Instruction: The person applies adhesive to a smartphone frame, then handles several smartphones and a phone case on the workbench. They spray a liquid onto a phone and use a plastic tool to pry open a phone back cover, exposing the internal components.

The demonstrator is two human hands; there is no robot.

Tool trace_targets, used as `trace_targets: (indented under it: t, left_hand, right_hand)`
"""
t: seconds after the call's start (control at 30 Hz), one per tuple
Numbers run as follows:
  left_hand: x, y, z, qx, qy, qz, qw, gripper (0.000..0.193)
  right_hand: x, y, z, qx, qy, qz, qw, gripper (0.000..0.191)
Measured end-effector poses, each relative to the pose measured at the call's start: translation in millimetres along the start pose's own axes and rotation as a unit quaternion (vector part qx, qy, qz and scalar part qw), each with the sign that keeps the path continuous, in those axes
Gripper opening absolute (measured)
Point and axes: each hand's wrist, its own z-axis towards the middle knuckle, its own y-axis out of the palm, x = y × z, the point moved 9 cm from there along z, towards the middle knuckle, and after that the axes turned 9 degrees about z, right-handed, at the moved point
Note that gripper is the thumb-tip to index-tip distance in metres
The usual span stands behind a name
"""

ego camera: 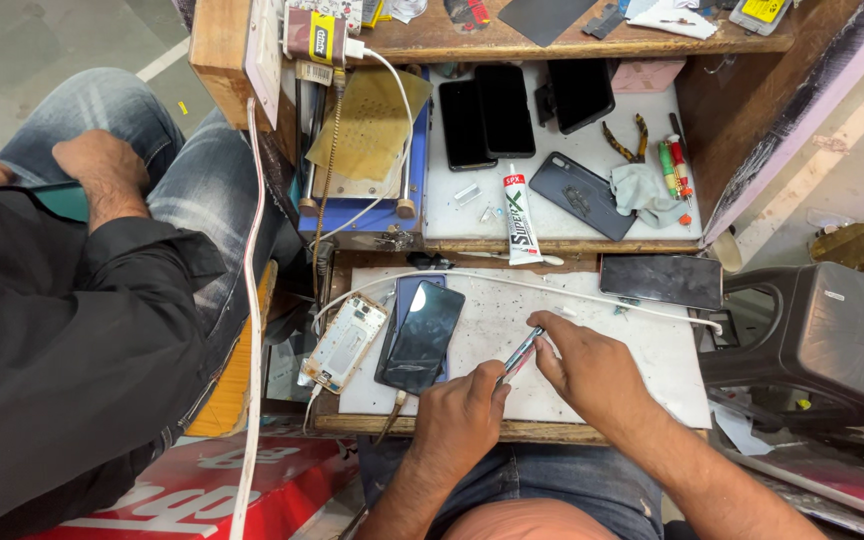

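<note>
My left hand (464,412) and my right hand (589,368) meet over the white work board (652,350), both gripping a thin pen-like tool (520,353) between the fingertips. Just left of my left hand lies a black phone screen (422,335) tilted on top of a blue phone body (404,292). An open white phone frame (345,342) with its insides showing lies further left, at the board's edge. A white cable (592,296) runs across the board above my hands.
A dark phone (661,280) lies at the board's far right. On the upper shelf sit a glue tube (520,213), black phones (487,112), a dark phone case (580,193), pliers (624,143) and a cloth. Another person in black sleeve and jeans (102,260) sits left. A black stool (827,335) stands right.
</note>
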Motion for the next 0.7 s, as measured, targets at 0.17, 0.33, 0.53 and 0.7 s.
trace_targets:
  t: [0.17, 0.33, 0.53, 0.7]
  left_hand:
    - [-16.1, 16.7, -5.9, -0.058, -0.049, -0.01, 0.997, 0.047]
    - [-83.6, 3.0, -37.0, 0.024, -0.266, -0.232, 0.935, 0.064]
    - [-172.6, -20.3, -78.8, 0.322, -0.384, -0.615, 0.609, 0.057]
    - [-165.3, -47.5, -39.2, 0.231, -0.08, -0.844, 0.478, 0.049]
  right_hand:
    - [6.0, 3.0, -1.6, 0.018, -0.022, 0.043, 0.999, 0.031]
    - [35.8, -8.9, -23.4, 0.09, -0.042, 0.163, 0.982, 0.041]
    - [86.9, 54.1, -73.3, -0.093, 0.088, 0.331, 0.935, 0.028]
    - [71.5, 123.5, -154.2, -0.447, 0.066, 0.352, 0.819, 0.035]
